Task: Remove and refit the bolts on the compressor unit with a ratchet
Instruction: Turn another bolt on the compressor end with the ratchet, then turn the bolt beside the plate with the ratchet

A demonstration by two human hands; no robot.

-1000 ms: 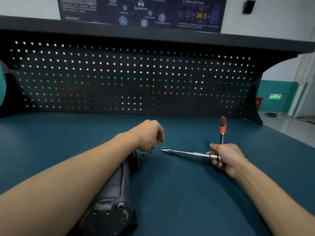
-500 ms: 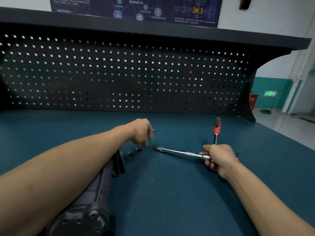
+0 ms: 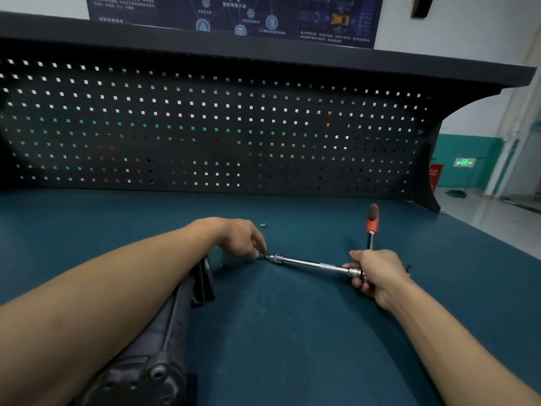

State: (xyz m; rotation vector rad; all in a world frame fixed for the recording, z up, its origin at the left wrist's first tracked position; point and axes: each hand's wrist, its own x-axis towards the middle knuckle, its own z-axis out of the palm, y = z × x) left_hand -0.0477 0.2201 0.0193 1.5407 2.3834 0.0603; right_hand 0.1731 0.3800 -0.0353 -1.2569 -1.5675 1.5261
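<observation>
1. Presently, the ratchet is clamped at its head in the right grip, so that the smooth chrome extension is levelled leftward over the table. Its red-and-black handle is pointed at the table's far edge.
2. A small dark bolt is pinched by the curled fingers of the left grip against the socket tip, seemingly to be seated there.
3. The compressor unit, dark, rough-cast and roughly cylindrical, is laid near the table's front-left corner, under the left forearm.
4. A second loose bolt is left just beyond the left grip.
</observation>
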